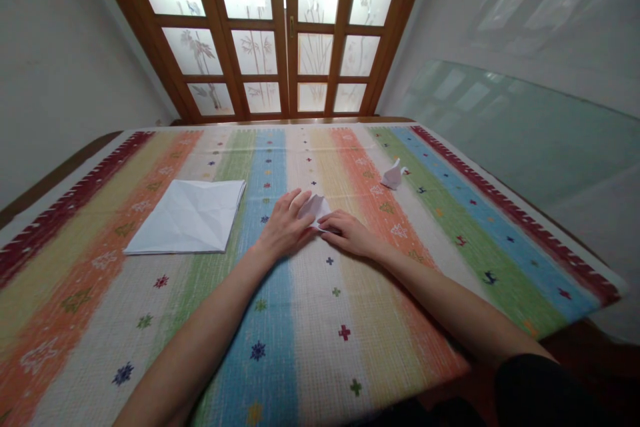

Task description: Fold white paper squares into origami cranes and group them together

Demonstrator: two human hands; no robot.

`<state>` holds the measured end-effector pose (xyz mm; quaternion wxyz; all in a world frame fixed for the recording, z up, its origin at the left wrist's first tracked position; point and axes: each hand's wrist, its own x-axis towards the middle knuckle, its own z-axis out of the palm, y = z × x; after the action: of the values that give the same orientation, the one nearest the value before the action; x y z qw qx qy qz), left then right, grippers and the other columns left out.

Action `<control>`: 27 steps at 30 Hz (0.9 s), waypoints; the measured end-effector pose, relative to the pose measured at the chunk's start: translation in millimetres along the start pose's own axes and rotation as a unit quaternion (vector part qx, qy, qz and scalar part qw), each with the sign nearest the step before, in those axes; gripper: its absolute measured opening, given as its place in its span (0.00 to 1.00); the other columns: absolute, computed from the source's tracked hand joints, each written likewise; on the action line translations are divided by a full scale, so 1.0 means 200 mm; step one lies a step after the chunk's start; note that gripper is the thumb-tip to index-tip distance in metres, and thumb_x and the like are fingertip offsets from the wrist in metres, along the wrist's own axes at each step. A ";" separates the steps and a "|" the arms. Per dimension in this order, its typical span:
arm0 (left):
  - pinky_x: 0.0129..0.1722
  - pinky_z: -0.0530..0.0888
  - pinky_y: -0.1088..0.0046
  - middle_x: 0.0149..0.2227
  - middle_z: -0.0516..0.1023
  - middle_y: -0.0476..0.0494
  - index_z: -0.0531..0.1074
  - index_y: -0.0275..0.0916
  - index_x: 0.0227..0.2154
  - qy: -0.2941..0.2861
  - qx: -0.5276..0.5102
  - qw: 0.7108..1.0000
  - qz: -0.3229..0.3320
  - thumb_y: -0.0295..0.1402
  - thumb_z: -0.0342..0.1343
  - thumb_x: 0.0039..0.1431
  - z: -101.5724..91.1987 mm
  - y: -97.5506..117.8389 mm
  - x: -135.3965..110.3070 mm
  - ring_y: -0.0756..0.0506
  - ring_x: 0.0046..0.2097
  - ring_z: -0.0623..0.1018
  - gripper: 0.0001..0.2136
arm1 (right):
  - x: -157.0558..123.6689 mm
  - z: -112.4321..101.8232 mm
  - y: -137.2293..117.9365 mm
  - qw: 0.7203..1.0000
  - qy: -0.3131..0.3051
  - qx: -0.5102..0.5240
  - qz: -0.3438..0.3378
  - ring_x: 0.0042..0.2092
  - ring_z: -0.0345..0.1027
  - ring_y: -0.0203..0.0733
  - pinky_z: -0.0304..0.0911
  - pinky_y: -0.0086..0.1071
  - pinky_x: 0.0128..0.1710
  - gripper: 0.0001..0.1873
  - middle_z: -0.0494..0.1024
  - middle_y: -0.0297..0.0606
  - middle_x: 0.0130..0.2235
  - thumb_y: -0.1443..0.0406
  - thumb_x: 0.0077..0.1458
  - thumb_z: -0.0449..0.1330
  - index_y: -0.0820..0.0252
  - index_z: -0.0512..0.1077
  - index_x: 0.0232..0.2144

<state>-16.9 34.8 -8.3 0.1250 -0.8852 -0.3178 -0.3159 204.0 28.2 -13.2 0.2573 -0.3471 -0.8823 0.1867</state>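
Note:
A small folded white paper piece [317, 208] lies on the striped tablecloth [310, 320] near the table's middle. My left hand [286, 223] lies flat with its fingers stretched over the paper's left side. My right hand [350, 232] presses its fingertips on the paper's near right edge, fingers curled together. Both forearms reach in from the bottom of the view.
A stack of creased white square paper sheets [187, 217] lies to the left of my hands. A finished white origami figure [393, 175] stands farther back on the right. A wooden glazed door [285, 33] is behind the table; walls close both sides.

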 end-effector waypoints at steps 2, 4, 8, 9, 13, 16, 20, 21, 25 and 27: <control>0.55 0.66 0.51 0.58 0.65 0.35 0.74 0.38 0.34 0.003 0.017 1.000 -0.012 0.39 0.55 0.61 0.00 0.01 0.01 0.34 0.60 0.63 0.09 | -0.02 -0.01 0.01 1.000 0.016 0.006 0.020 0.45 0.69 0.43 0.64 0.40 0.48 0.04 0.78 0.42 0.43 0.65 0.57 0.60 0.59 0.74 0.33; 0.54 0.68 0.51 0.56 0.66 0.34 0.73 0.37 0.34 -0.006 0.021 0.999 -0.032 0.36 0.55 0.61 0.00 0.02 0.03 0.34 0.59 0.64 0.07 | -0.03 -0.01 0.01 0.999 0.029 0.002 0.042 0.44 0.69 0.42 0.64 0.39 0.46 0.05 0.78 0.42 0.41 0.65 0.58 0.60 0.59 0.73 0.30; 0.53 0.69 0.51 0.59 0.64 0.30 0.73 0.36 0.41 -0.040 0.002 0.995 -0.088 0.30 0.56 0.58 0.02 0.04 0.04 0.33 0.58 0.66 0.08 | -0.03 -0.01 0.01 0.995 0.056 -0.015 0.083 0.41 0.69 0.41 0.64 0.37 0.43 0.08 0.76 0.41 0.37 0.66 0.59 0.57 0.60 0.73 0.29; 0.54 0.69 0.51 0.60 0.63 0.30 0.72 0.36 0.44 -0.048 -0.004 0.994 -0.100 0.29 0.56 0.57 0.03 0.04 0.04 0.33 0.59 0.66 0.11 | -0.03 0.00 0.01 0.994 0.058 -0.021 0.090 0.40 0.68 0.41 0.64 0.37 0.43 0.08 0.76 0.41 0.36 0.66 0.59 0.57 0.60 0.72 0.29; 0.55 0.67 0.51 0.65 0.56 0.33 0.64 0.44 0.58 -0.066 -0.028 0.991 -0.115 0.26 0.55 0.57 0.05 0.02 0.01 0.34 0.60 0.66 0.24 | -0.02 0.01 0.00 0.992 0.056 -0.047 0.101 0.39 0.67 0.42 0.63 0.36 0.42 0.04 0.74 0.40 0.35 0.68 0.57 0.58 0.61 0.71 0.30; 0.56 0.66 0.52 0.69 0.48 0.37 0.55 0.50 0.63 -0.041 -0.041 0.990 -0.128 0.25 0.53 0.58 0.07 -0.01 0.01 0.37 0.60 0.66 0.30 | -0.01 0.01 0.00 0.991 0.060 -0.049 0.110 0.40 0.66 0.42 0.63 0.36 0.42 0.06 0.74 0.41 0.37 0.70 0.55 0.57 0.61 0.71 0.37; 0.57 0.65 0.53 0.67 0.52 0.31 0.46 0.42 0.66 -0.002 -0.058 0.982 -0.182 0.28 0.56 0.57 0.09 -0.03 0.03 0.36 0.61 0.66 0.36 | -0.01 0.02 0.00 0.992 0.053 -0.053 0.106 0.42 0.67 0.42 0.63 0.37 0.44 0.09 0.74 0.41 0.38 0.71 0.55 0.56 0.61 0.72 0.39; 0.56 0.66 0.53 0.65 0.57 0.29 0.47 0.39 0.65 -0.001 -0.063 0.977 -0.201 0.29 0.57 0.56 0.09 -0.04 0.04 0.35 0.61 0.66 0.36 | -0.01 0.02 0.00 0.992 0.050 -0.056 0.103 0.42 0.67 0.43 0.63 0.37 0.44 0.09 0.74 0.42 0.39 0.71 0.55 0.56 0.60 0.72 0.39; 0.52 0.70 0.56 0.50 0.75 0.36 0.60 0.37 0.59 -0.027 -0.087 0.953 -0.289 0.29 0.58 0.55 0.09 -0.05 0.06 0.37 0.52 0.74 0.28 | -0.02 0.02 0.01 0.993 0.048 -0.075 0.072 0.44 0.66 0.44 0.63 0.39 0.46 0.08 0.74 0.42 0.40 0.70 0.57 0.55 0.60 0.73 0.38; 0.50 0.72 0.58 0.46 0.78 0.39 0.64 0.37 0.57 -0.041 -0.108 0.943 -0.313 0.28 0.58 0.54 0.10 -0.06 0.06 0.39 0.48 0.76 0.25 | -0.03 0.00 0.04 0.988 0.092 -0.109 0.058 0.48 0.65 0.47 0.63 0.42 0.49 0.11 0.73 0.45 0.44 0.71 0.56 0.55 0.60 0.72 0.41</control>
<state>-9.1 58.5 -15.7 -0.0899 -0.7617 -0.5472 -0.3351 210.8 28.7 -19.5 0.2867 -0.4390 -0.8485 0.0712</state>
